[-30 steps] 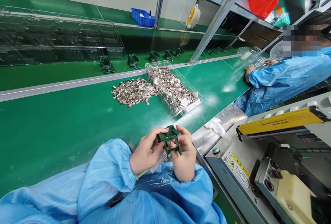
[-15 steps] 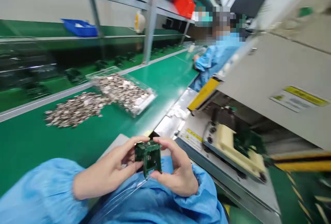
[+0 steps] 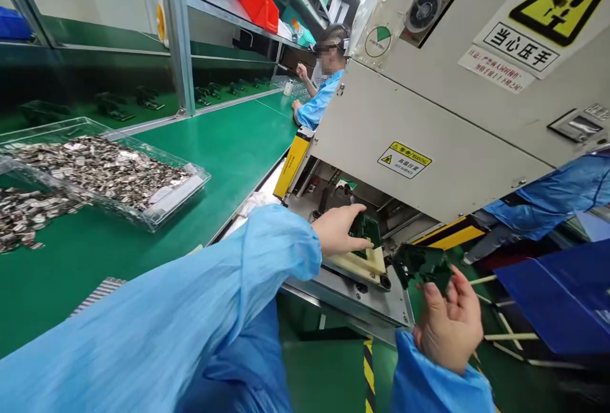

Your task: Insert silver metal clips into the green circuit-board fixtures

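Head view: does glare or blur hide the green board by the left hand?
Head view: the green board by the left hand is fairly sharp, with no glare on it, but sits in shade; the dark green piece at the right hand is dim, its edges hard to make out; the wide lens tilts and bends the whole scene.

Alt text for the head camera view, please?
The left hand rests on a green circuit board seated in a cream fixture under a press machine, while the right hand holds a dark green frame. A clear tray of metal parts sits on the green bench, with a co-worker farther along.
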`<state>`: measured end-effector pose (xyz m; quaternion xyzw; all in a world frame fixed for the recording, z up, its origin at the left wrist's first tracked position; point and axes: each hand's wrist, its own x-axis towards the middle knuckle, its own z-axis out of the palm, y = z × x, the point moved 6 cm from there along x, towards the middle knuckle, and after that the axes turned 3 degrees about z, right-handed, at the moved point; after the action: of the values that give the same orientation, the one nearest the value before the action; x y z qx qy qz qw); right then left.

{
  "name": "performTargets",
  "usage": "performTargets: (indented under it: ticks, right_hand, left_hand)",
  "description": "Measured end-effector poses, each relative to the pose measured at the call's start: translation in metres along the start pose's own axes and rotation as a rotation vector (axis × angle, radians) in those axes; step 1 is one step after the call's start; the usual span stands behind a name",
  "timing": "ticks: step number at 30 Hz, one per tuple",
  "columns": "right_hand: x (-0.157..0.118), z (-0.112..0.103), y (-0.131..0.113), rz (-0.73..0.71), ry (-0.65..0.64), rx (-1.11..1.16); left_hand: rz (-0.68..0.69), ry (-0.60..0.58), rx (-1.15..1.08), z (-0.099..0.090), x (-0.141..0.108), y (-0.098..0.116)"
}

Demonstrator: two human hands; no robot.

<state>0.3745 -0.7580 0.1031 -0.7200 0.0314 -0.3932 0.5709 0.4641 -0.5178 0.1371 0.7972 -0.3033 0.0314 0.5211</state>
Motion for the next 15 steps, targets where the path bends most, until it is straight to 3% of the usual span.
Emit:
performTargets:
  ticks: [3,6,10,12,15]
  right_hand:
    - [0.015,0.02,-0.01,-0.043,-0.097,0.007]
    - [0.03,0.055,-0.016,-0.072,-0.351,-0.082]
    - [0.036,0.096,-0.017,-0.059,-0.698,-0.236]
    - [0.035,0.107,-0.021,-0.071,-0.751,-0.259]
    - [0.027,0.111,-0.021,-0.079,-0.738,-0.327]
  left_hand:
    - [-0.037,0.134,-0.216,-0.013,-0.003,-0.005]
    - [-0.052,0.232,-0.348,-0.053,-0.039,-0.009]
    - [-0.148,0.071,-0.239,-0.102,-0.114,-0.02]
    - [-0.267,-0.012,-0.169,-0.114,-0.151,-0.035]
    - [-0.478,-0.089,-0.124,-0.112,-0.19,-0.064]
